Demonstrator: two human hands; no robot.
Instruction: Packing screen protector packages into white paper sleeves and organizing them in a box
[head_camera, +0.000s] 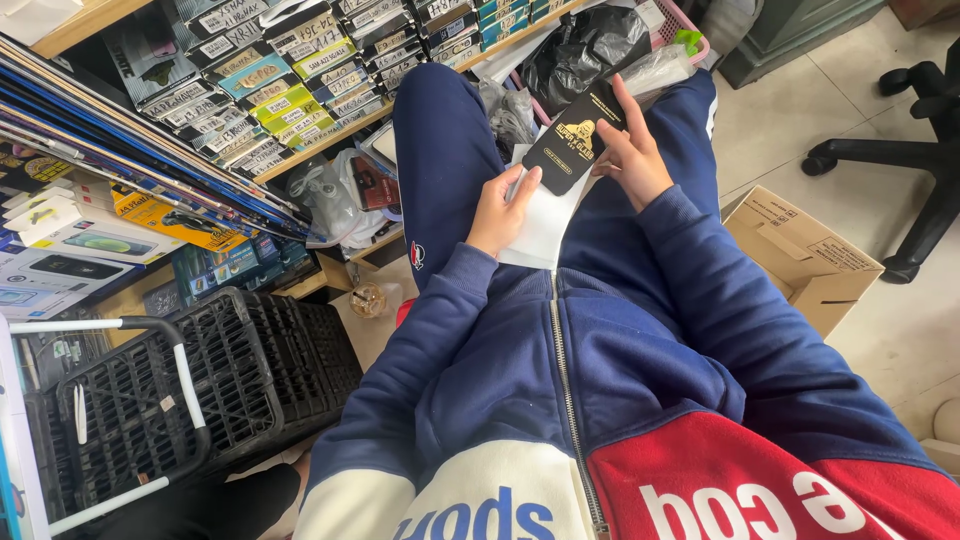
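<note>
I sit with my legs in navy trousers stretched out. My right hand (634, 155) holds a flat black packet with gold print (572, 146) by its right edge. My left hand (498, 212) grips a stack of white sleeves or paper (545, 228) resting on my lap, its thumb touching the black packet's lower corner. The black packet overlaps the top of the white stack.
A black plastic crate (215, 380) with a white-handled frame stands at my left. Shelves with labelled boxes (290, 80) and flat packages (90, 230) fill the left. An open cardboard box (800, 260) sits at right, an office chair base (900, 150) beyond, a black plastic bag (585, 45) ahead.
</note>
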